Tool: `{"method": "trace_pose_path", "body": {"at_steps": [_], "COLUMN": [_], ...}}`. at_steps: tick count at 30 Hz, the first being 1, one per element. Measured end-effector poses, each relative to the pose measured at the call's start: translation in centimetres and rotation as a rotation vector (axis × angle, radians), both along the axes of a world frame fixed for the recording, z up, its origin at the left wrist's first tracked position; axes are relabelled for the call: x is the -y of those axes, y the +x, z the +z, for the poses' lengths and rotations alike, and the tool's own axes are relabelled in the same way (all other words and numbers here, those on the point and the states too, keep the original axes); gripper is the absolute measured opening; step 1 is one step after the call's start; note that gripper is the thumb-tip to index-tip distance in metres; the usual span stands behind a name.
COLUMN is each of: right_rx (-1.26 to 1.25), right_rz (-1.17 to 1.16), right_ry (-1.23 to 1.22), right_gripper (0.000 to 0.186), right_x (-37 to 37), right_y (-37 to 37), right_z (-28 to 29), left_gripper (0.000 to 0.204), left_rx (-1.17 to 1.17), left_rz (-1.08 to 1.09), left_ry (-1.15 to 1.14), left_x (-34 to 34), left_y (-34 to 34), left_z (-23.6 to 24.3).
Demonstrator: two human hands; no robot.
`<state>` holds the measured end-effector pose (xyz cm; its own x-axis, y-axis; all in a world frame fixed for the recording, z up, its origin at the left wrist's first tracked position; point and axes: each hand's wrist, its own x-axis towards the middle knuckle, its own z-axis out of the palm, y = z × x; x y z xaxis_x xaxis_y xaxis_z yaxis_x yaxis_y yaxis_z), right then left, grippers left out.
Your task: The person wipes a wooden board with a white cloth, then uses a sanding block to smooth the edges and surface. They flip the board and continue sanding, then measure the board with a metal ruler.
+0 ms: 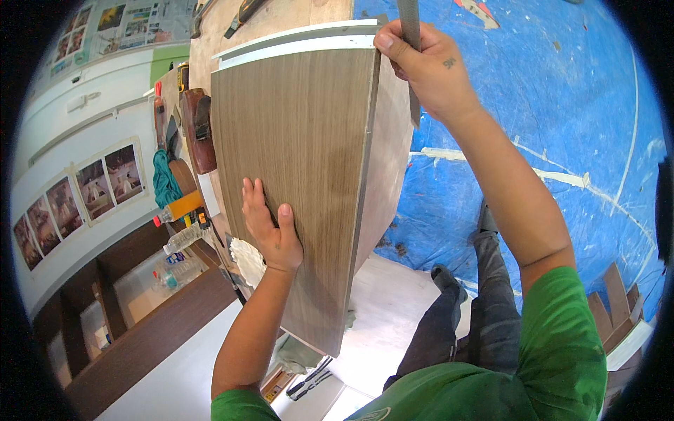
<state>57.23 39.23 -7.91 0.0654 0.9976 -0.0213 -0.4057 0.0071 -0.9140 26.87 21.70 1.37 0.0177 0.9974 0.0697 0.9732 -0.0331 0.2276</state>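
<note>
A brown wood-grain panel lies lengthwise in front of me on a pale plywood work surface. My left hand rests flat on the panel's left part, thumb spread away from the fingers. At the far right corner my right hand is closed around a long flat grey bar, which looks like a file and stands across the panel's right edge. Its fingers are partly hidden behind the thumb. Along the far end of the panel runs a pale metal strip, close to my right thumb.
Left of the panel are a wooden hand plane, a green cloth, an orange bottle and clear plastic bottles. A cutter knife lies beyond. Blue sheeting covers the floor at right; brown offcuts lie there.
</note>
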Motion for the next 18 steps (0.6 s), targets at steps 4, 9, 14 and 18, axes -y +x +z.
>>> {"method": "trace_pose_path", "body": {"at_steps": [4,9,14,18], "right_rx": [-0.049,0.395,0.461,0.378], "right_rz": [0.008,0.027,0.032,0.102], "right_ry": [-0.077,-0.001,0.018,-0.137], "right_gripper": [0.026,0.034,0.039,0.037], "right_x": [0.2,1.1,0.6,1.8], "right_y": [-0.1,1.2,0.5,0.1], "right_z": [0.5,2.3,2.9,4.1], "left_gripper": [0.068,0.068,0.068,0.069], "left_rx": [0.007,-0.009,0.0,-0.012], "left_rz": [0.0,0.014,0.014,0.031], "left_ry": [0.001,-0.004,-0.02,-0.032], "left_x": [0.0,0.3,0.0,0.2], "left_y": [0.0,-0.2,-0.1,-0.1], "left_z": [-0.1,0.1,0.1,0.1]}}
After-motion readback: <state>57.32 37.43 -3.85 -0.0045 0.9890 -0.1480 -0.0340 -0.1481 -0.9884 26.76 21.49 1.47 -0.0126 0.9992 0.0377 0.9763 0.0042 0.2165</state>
